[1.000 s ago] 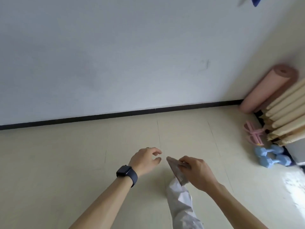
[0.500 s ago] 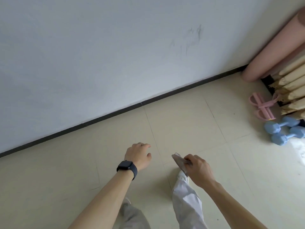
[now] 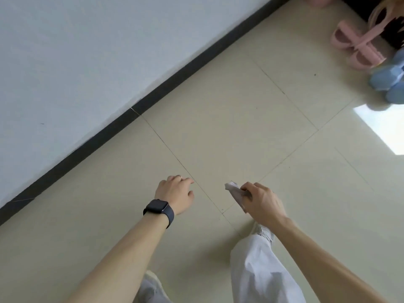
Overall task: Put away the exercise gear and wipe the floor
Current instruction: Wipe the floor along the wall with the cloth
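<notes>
My right hand (image 3: 261,199) grips a folded grey-white cloth (image 3: 235,191) above the beige tiled floor (image 3: 229,119). My left hand (image 3: 176,192), with a dark watch at the wrist and a ring, hangs beside it with loosely curled fingers and holds nothing. At the top right lie a pink pedal puller (image 3: 358,43) and two light blue dumbbells (image 3: 388,77), close to the wall corner. The end of a pink rolled mat (image 3: 314,0) shows at the top edge.
A white wall with a black skirting board (image 3: 153,97) runs diagonally across the left. A bright patch of sunlight (image 3: 383,125) lies on the tiles at the right. My legs in pale trousers (image 3: 260,270) stand below my hands.
The view has tipped downward and closer to the floor. The wall has swung away to the left, the gear has slid to the top right, and both hands hold the same pose.
</notes>
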A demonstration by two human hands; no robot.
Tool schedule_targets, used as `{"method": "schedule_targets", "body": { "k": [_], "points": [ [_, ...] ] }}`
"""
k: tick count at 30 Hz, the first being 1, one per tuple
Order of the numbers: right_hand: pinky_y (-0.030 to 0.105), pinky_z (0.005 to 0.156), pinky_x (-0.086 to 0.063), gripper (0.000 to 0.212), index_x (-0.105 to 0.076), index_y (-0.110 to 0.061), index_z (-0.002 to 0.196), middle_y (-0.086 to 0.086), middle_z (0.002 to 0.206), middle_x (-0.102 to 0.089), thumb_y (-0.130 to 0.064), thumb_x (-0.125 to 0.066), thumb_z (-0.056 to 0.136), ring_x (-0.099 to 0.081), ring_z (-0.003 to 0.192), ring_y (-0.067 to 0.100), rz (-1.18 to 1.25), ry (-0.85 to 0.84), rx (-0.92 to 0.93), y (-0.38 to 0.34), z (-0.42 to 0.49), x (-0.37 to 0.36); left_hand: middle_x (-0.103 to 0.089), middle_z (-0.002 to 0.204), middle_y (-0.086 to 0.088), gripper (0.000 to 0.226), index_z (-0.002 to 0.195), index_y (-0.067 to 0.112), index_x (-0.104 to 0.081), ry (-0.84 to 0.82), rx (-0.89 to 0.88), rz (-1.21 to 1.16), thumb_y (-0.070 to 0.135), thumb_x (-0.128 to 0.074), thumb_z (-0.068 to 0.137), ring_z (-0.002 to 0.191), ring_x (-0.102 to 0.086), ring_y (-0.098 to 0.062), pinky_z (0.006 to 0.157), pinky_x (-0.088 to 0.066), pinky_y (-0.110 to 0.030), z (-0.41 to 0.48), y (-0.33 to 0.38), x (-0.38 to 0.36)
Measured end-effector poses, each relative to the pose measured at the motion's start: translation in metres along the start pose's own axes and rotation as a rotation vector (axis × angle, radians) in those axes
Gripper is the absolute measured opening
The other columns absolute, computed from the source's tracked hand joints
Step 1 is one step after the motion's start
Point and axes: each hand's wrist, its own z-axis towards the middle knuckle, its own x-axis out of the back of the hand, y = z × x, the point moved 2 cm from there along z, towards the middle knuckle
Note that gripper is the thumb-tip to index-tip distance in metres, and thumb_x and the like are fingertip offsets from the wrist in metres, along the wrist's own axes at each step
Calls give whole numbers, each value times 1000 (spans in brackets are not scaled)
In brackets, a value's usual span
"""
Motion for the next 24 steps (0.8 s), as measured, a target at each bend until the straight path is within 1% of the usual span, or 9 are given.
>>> {"method": "schedule_targets", "body": {
  "k": [4, 6, 10, 14, 16, 18, 20, 22, 24],
  "points": [
    [29, 64, -46, 33, -63, -28, 104, -5, 101, -62, -41, -35, 94, -59, 84, 21, -5, 62, -5, 23, 74, -52, -50, 143, 4, 44, 140, 31, -48, 34, -56, 73, 33, -43, 97, 134, -39, -19, 106, -32, -35, 87, -29, -66],
    [33, 66, -48, 33, -66, -25, 107, -3, 102, -64, -39, -39, 95, -60, 87, 25, 24, 246, 18, 36, 110, -66, -45, 149, 2, 46, 142, 31, -47, 101, -94, 118, 33, -45, 96, 140, -33, -20, 109, -29, -36, 132, -40, -88],
    [36, 71, -48, 18, -70, -21, 105, 0, 101, -67, -15, -64, 89, -60, 89, 30, -14, 625, 130, 48, 158, -99, -22, 163, -6, 59, 153, 32, -29, 250, -161, 187, 44, -45, 98, 151, -9, -29, 119, -15, -49, 206, -58, -114],
    [39, 82, -48, 22, -67, -24, 108, -5, 111, -64, -33, -63, 89, -59, 101, 27, -105, 478, 127, 60, 168, -180, 12, 166, 4, 71, 153, 49, 2, 293, -159, 203, 68, -31, 93, 151, 15, -29, 115, -2, -65, 254, -73, -147],
    [40, 86, -48, 27, -67, -23, 110, -3, 119, -62, -39, -57, 91, -56, 111, 26, -94, 492, 100, 64, 168, -212, 23, 163, 10, 72, 150, 53, 10, 327, -163, 167, 74, -23, 90, 149, 23, -28, 110, 1, -74, 265, -79, -166],
    [43, 98, -45, 35, -64, -21, 124, 3, 137, -56, -36, -52, 96, -48, 129, 28, -42, 591, 62, 64, 178, -223, 20, 163, 11, 73, 151, 53, 7, 393, -180, 138, 74, -22, 88, 150, 23, -27, 106, 3, -77, 269, -81, -178],
    [44, 117, -27, 47, -47, -22, 146, 6, 158, -36, -35, -43, 101, -25, 149, 27, -48, 599, 51, 61, 201, -227, 15, 165, 10, 72, 153, 51, 0, 444, -190, 144, 73, -25, 89, 151, 19, -27, 107, 3, -77, 272, -84, -183],
    [45, 124, -8, 55, -24, -24, 157, 4, 167, -11, -38, -30, 104, -2, 154, 23, -81, 533, 33, 57, 228, -229, 13, 165, 10, 72, 153, 50, -2, 470, -200, 148, 73, -24, 89, 151, 17, -27, 108, 2, -77, 274, -84, -185],
    [47, 124, -3, 58, -12, -24, 159, 2, 168, -1, -41, -22, 105, 6, 154, 22, -145, 480, 7, 56, 242, -236, 9, 166, 8, 71, 154, 50, -4, 483, -209, 144, 73, -24, 89, 152, 13, -28, 108, 0, -78, 274, -86, -186]
  ]
}}
